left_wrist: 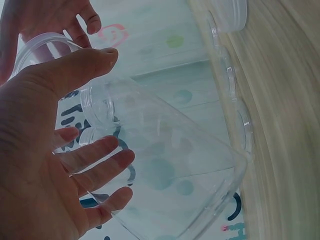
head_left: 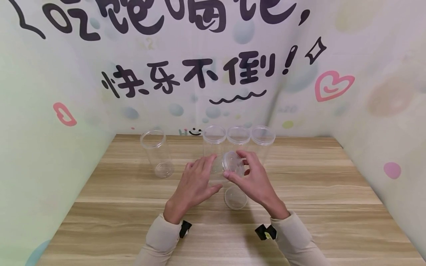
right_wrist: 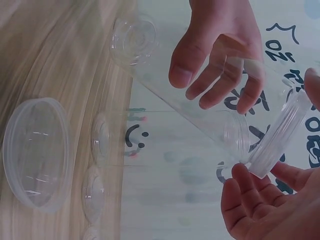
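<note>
A clear plastic jar (head_left: pixel 217 168) is held tilted above the middle of the table, its capped end turned toward the right. Around its body is my left hand (head_left: pixel 197 179), thumb on one side and bent fingers on the other in the left wrist view. My right hand (head_left: pixel 253 178) grips the clear screw lid (right_wrist: pixel 280 135) at the jar's mouth between thumb and fingers. Below the hands, another round clear lid (head_left: pixel 235 197) lies flat on the wood-grain table.
Three similar clear jars (head_left: pixel 238 139) stand upright side by side at the table's back edge. One more tall jar (head_left: pixel 159 157) stands apart at the back left. Behind the table (head_left: pixel 116 221) hangs a printed cloth (head_left: pixel 186 111) with black writing.
</note>
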`<state>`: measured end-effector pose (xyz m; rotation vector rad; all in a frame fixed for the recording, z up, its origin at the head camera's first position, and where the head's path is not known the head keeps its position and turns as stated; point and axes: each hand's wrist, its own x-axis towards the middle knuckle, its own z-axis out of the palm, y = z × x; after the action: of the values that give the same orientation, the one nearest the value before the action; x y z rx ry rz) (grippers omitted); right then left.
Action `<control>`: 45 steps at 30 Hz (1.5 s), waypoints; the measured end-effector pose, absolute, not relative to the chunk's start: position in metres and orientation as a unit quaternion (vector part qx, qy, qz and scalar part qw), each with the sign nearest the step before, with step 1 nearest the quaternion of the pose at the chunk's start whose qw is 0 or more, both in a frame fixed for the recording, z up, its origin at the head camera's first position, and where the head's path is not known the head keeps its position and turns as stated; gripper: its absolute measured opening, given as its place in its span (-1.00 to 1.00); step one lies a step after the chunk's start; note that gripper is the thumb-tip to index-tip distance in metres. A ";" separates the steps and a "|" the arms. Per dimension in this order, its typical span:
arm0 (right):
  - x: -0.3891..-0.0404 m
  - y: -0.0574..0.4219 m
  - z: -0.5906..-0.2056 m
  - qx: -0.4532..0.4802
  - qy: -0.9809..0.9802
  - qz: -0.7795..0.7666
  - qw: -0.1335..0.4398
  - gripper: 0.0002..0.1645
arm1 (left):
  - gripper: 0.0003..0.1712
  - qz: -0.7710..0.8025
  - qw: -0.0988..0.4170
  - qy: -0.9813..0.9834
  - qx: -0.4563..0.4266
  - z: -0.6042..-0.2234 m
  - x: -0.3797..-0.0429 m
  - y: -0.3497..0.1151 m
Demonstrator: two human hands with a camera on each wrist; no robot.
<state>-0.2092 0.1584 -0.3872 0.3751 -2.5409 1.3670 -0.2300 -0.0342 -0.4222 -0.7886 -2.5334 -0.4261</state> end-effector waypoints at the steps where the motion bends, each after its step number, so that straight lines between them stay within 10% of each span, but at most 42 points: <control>1: -0.209 0.159 -0.388 0.131 -0.867 0.466 0.119 -0.12 | 0.05 -0.154 0.225 -0.918 -0.286 -0.422 -0.230 -0.034; 45: -0.209 0.161 -0.390 0.116 -0.863 0.480 0.104 -0.18 | 0.04 -0.146 0.233 -0.920 -0.279 -0.422 -0.231 -0.037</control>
<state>-0.2091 0.1609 -0.3897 0.3425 -2.5463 1.4154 -0.2307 -0.0366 -0.4221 -0.7655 -2.5267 -0.4022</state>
